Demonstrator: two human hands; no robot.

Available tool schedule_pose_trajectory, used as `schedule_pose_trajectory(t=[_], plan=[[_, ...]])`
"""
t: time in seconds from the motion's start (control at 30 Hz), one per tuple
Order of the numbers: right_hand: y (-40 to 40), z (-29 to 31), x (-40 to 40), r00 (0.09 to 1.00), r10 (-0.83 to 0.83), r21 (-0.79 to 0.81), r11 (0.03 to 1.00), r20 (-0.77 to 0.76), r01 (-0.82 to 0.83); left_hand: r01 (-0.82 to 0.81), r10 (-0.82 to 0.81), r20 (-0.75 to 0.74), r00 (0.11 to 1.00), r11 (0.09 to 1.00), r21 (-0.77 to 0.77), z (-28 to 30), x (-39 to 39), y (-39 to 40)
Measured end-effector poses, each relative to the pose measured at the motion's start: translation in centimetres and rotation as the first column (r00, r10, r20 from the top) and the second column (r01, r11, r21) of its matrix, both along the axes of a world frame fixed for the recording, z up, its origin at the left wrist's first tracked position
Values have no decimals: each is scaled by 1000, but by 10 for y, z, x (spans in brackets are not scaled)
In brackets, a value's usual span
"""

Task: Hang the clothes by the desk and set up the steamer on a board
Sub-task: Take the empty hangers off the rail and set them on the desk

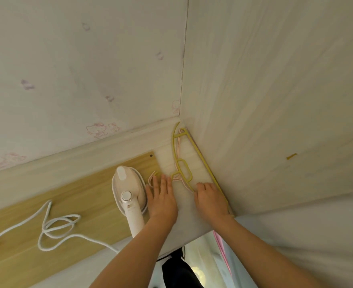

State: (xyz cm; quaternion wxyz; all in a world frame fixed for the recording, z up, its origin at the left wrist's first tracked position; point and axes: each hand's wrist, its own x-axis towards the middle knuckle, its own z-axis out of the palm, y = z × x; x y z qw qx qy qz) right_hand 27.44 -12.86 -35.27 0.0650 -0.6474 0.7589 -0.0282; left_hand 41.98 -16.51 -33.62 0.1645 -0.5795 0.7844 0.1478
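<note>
A yellow hanger (185,166) lies flat in the desk's right corner, with a pink hanger (178,146) under it. My right hand (209,197) has its fingers curled over the near end of the hangers. My left hand (162,194) lies flat with straight fingers on the desk, touching the pink hook (152,176) between steamer and hangers. The white handheld steamer (128,190) rests on the wooden board (84,192), just left of my left hand.
The steamer's white cord (53,225) loops across the board to the left. White walls (275,100) close the corner at the back and right. Dark cloth (175,267) and a pink strip (223,252) hang below the desk's front edge.
</note>
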Motion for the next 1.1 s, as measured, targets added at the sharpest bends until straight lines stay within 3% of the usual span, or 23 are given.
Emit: schedule_pose_trajectory(t=[0.37, 0.57, 0.83, 1.1], plan=[[61, 25, 27, 995, -76, -46, 996, -63, 74, 165, -195, -158, 968, 969, -186, 26, 24, 53], [120, 45, 53, 991, -120, -115, 987, -61, 113, 191, -333, -298, 895, 888, -420, 34, 50, 93], [205, 77, 76, 972, -221, -185, 962, -85, 203, 254, -439, -356, 825, 851, -460, 51, 81, 156], [276, 134, 70, 942, -328, -369, 885, -65, 283, 226, -534, -518, 669, 809, -542, 85, 61, 197]])
